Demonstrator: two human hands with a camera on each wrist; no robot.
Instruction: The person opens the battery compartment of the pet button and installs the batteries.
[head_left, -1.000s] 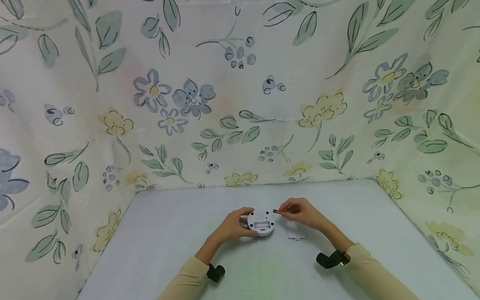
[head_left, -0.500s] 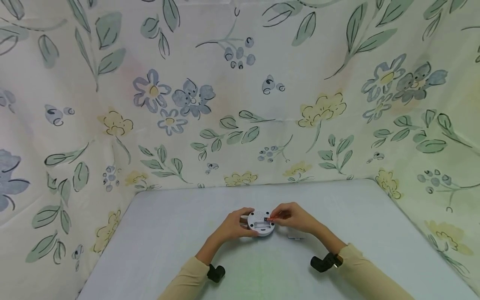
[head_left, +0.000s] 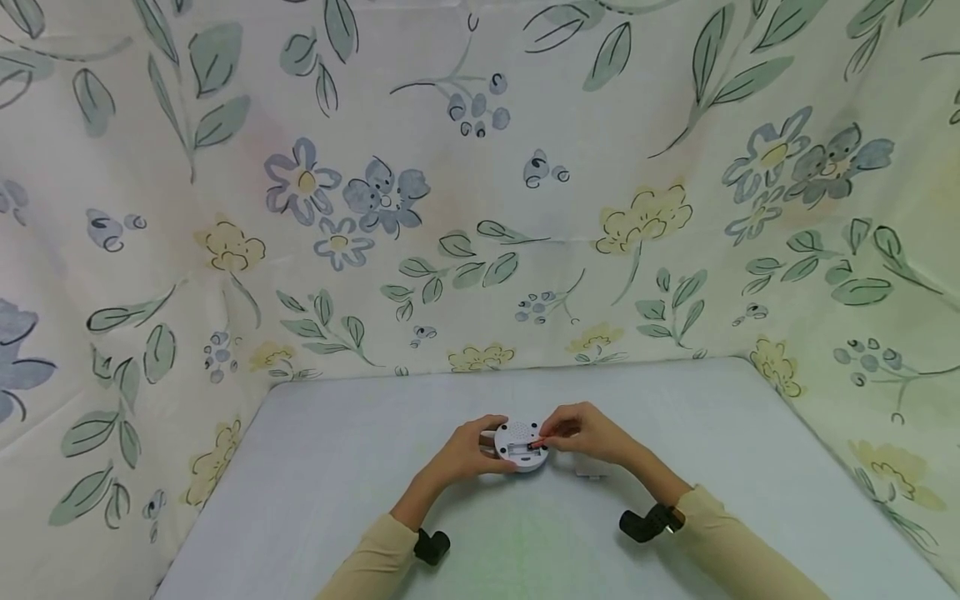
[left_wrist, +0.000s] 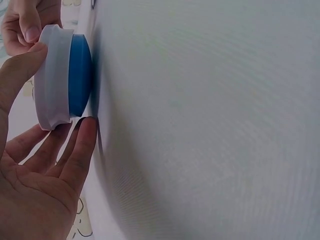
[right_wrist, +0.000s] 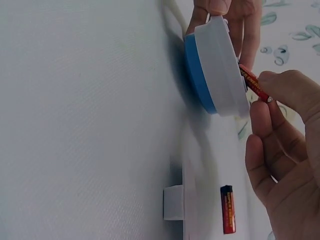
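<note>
A round white device (head_left: 521, 447) with a blue underside (right_wrist: 196, 71) lies face down on the pale table (head_left: 337, 483), its battery slot open on top. My left hand (head_left: 471, 450) grips its left rim (left_wrist: 52, 75) with thumb and fingers. My right hand (head_left: 581, 433) pinches a small red battery (head_left: 535, 444) and holds its end against the slot; the battery (right_wrist: 254, 82) touches the device's white back.
A white battery cover (right_wrist: 173, 202) and a second red battery (right_wrist: 227, 209) lie on the table right of the device. Floral cloth (head_left: 480, 192) walls the table at the back and both sides.
My right hand has carried the red battery leftward from beside the device onto its open slot. The left hand and device have stayed put.
</note>
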